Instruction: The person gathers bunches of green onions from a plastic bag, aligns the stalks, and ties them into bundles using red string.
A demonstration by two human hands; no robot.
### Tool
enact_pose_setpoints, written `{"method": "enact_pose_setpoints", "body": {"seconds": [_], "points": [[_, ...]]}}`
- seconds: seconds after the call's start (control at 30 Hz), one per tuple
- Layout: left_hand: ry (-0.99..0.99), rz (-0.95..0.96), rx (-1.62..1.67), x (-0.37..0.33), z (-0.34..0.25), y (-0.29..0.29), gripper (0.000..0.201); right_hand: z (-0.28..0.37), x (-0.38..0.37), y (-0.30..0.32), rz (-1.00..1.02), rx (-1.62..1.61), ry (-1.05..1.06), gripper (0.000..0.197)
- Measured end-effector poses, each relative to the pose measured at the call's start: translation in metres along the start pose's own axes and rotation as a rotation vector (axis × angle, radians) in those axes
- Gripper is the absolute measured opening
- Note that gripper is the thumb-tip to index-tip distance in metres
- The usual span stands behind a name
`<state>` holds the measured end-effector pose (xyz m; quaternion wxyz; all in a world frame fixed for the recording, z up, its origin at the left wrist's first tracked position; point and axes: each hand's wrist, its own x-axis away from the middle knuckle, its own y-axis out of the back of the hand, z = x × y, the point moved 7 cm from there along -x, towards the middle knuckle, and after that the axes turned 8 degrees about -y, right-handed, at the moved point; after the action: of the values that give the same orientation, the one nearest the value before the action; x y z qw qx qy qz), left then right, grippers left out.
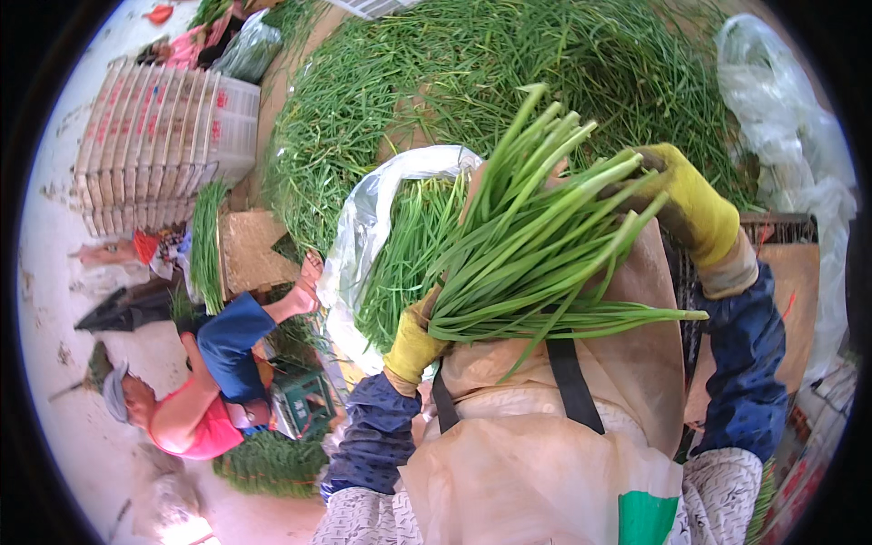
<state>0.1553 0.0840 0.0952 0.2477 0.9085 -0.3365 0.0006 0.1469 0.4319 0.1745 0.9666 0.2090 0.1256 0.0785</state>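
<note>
A loose bunch of garlic chives [536,245] fans out in front of my apron, its pale stalk ends spread toward the upper right. My left hand [415,338], in a yellow glove, is closed around the narrow leaf end. At the stalk ends, my right hand [686,195], in a yellow glove with a soiled, dark finger area, grips some stalks; its fingertips are partly hidden. Just beyond my left hand, a clear plastic bag [350,259] stands with its mouth wide, more chives [409,245] lying inside it.
A broad heap of loose chives [363,100] covers the surface ahead. Stacked pale crates [163,136] stand at far left. A person in a pink top [195,422] sits at left, near a green box [302,404]. Crumpled clear plastic sheeting [772,100] hangs at right.
</note>
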Motion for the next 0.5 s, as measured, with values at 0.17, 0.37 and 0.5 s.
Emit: {"method": "enact_pose_setpoints", "body": {"seconds": [0.17, 0.37, 0.5], "points": [[-0.052, -0.032, -0.092, -0.001, -0.016, 0.001, 0.066, -0.006, 0.015, -0.014, -0.108, -0.601, -0.643, 0.021], [-0.046, -0.069, -0.076, 0.001, -0.018, 0.004, 0.062, -0.007, 0.019, -0.018, -0.388, -0.758, -0.564, 0.040], [-0.108, -0.040, -0.170, -0.002, -0.027, 0.003, 0.062, -0.044, 0.026, 0.029, -0.473, -0.529, -0.413, 0.030]]}}
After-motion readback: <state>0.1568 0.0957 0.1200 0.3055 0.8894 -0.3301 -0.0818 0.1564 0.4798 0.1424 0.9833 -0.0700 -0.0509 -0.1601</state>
